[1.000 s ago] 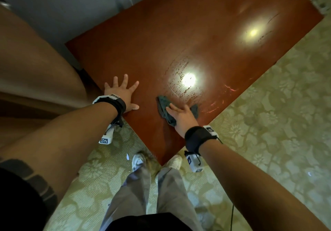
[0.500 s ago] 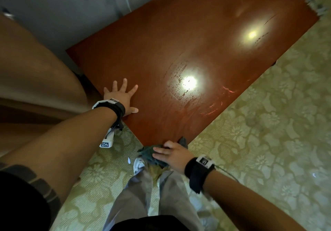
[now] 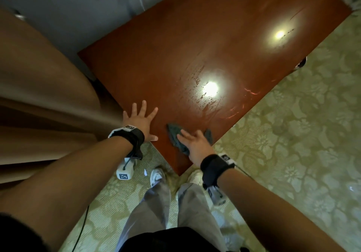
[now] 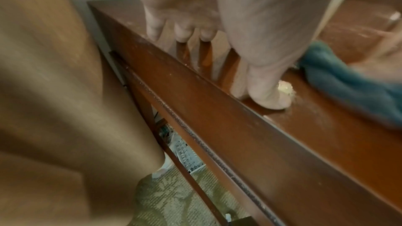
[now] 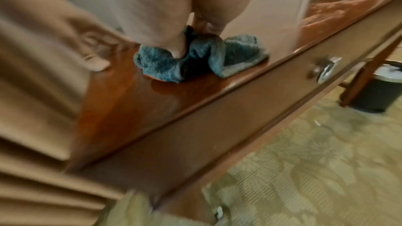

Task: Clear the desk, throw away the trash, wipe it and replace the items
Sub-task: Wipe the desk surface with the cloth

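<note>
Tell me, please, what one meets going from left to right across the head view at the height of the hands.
Brown curtain → left hand, flat on the desk → blue-grey cloth, under the right hand → patterned carpet.

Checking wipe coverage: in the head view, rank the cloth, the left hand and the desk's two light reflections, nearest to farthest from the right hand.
1. Cloth, under the right hand.
2. Left hand, to its left, and nearer reflection, ahead: too close to call.
3. Farther reflection, far ahead-right on the desk.
</note>
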Action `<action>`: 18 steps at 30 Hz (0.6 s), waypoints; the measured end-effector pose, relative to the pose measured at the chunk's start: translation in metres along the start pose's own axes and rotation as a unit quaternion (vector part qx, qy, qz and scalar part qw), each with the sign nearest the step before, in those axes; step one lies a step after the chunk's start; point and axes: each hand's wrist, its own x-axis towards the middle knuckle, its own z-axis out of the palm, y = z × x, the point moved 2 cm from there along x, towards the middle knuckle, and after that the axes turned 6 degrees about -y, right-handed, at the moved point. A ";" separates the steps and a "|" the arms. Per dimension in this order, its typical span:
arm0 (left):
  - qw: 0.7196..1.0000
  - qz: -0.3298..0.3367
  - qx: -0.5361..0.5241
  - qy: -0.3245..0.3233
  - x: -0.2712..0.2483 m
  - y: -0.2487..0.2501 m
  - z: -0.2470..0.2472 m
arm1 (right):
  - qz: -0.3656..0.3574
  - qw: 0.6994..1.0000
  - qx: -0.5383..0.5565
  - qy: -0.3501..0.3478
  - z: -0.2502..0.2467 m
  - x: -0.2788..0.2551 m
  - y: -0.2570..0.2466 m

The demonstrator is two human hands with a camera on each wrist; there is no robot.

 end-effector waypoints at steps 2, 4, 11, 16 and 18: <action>1.000 -0.004 -0.003 0.001 -0.001 0.002 -0.001 | -0.049 0.998 0.003 -0.027 0.016 -0.022 -0.020; 1.000 -0.011 -0.009 0.001 -0.001 0.005 -0.005 | -0.097 0.994 -0.013 -0.039 0.035 -0.040 -0.035; 0.999 -0.024 -0.020 -0.015 0.000 0.010 -0.014 | -0.161 0.980 -0.082 -0.078 0.036 -0.046 -0.030; 0.999 -0.027 -0.019 -0.010 0.002 0.010 -0.012 | -0.095 0.995 -0.020 -0.014 -0.008 -0.016 0.025; 0.999 -0.027 -0.020 -0.011 0.003 0.010 -0.011 | 0.007 1.000 0.025 0.009 -0.033 0.001 0.053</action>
